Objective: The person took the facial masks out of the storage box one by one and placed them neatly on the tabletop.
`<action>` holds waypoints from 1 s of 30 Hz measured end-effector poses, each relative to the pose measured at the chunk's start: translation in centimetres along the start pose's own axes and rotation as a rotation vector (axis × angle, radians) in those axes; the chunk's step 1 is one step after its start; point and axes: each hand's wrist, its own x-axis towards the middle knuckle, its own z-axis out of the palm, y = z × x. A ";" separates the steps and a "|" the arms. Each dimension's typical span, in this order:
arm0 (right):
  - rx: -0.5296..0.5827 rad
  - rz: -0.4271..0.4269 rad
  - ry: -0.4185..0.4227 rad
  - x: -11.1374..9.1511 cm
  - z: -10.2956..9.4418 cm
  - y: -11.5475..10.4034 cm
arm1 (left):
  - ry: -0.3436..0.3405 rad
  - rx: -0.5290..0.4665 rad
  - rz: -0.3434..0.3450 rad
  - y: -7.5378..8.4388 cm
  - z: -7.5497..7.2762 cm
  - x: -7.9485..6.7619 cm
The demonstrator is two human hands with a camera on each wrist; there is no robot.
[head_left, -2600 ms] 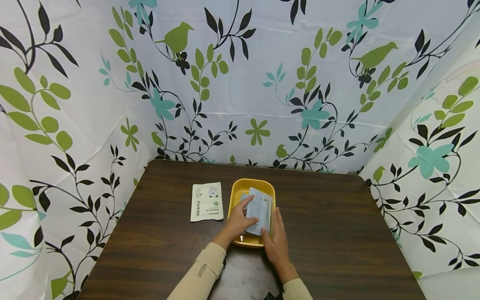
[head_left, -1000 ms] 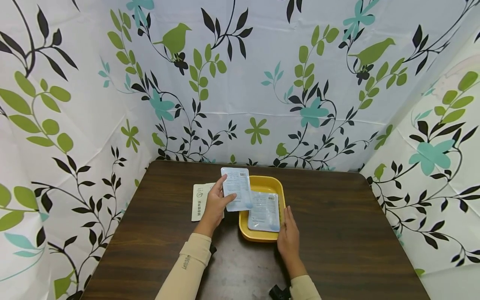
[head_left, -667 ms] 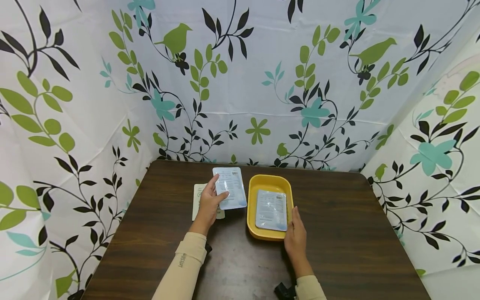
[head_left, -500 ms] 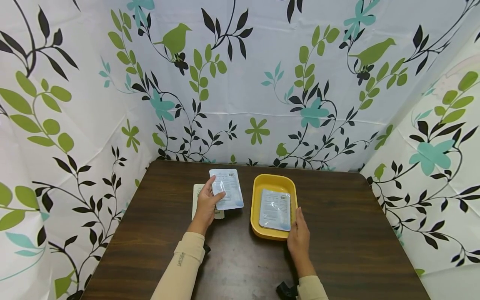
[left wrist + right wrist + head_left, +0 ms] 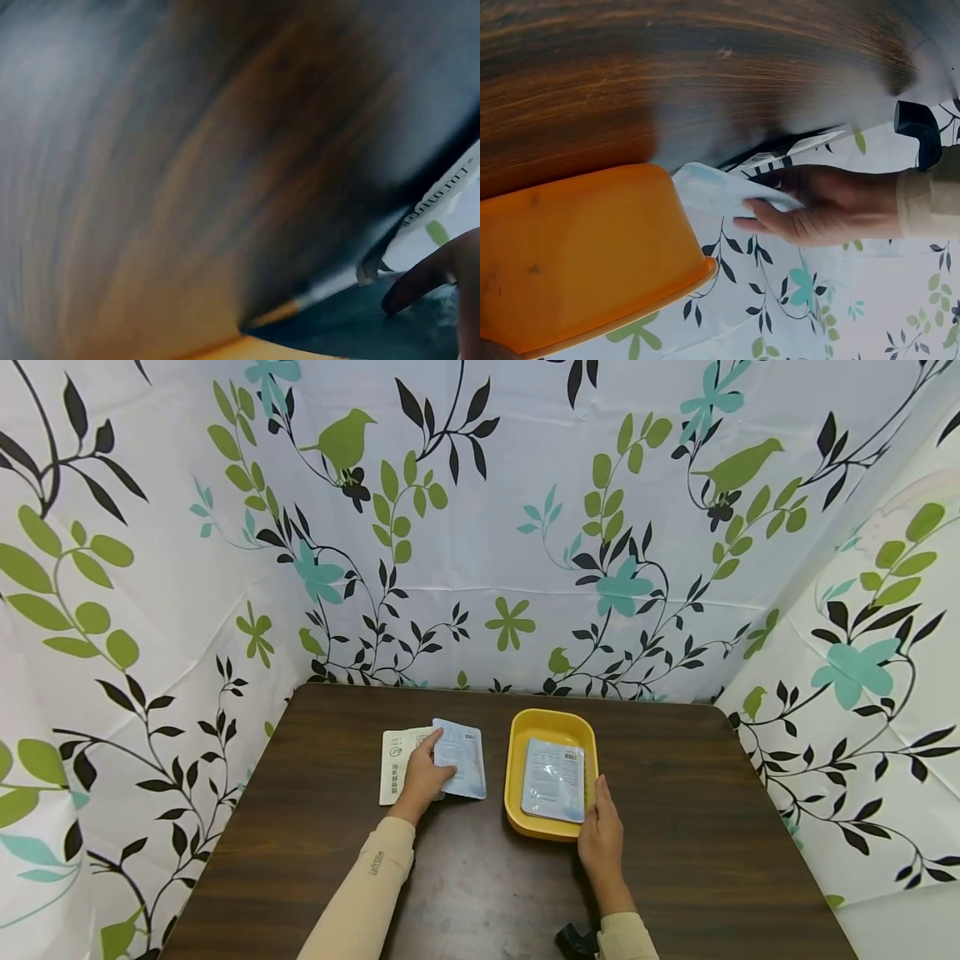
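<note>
My left hand [image 5: 422, 778] pinches a light blue flat packet [image 5: 465, 760] low over the table, left of the tray. The packet partly overlaps a cream printed packet [image 5: 393, 768], which lies beneath my fingers. In the left wrist view the held packet [image 5: 367, 330] looks dark and is cut off by the frame. A yellow tray [image 5: 551, 727] stands to the right, with another light blue packet [image 5: 553, 779] flat inside it. My right hand [image 5: 602, 843] grips the tray's right side near the front, thumb by the rim. The right wrist view shows the tray's outer side [image 5: 592, 247].
Underneath is a dark wooden table [image 5: 690, 827]. A white curtain with leaf and bird prints [image 5: 465, 527] hangs behind it and along both sides. A black device [image 5: 576, 941] sits at my right wrist.
My left hand has lifted the light blue packet out of the tray, carried it left and lowered it beside the cream packet. The tray has shifted right along with my right hand.
</note>
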 end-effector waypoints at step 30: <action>0.049 0.007 -0.061 0.0 -0.4 0.2 | -0.007 0.758 0.232 -0.5 1.7 -0.5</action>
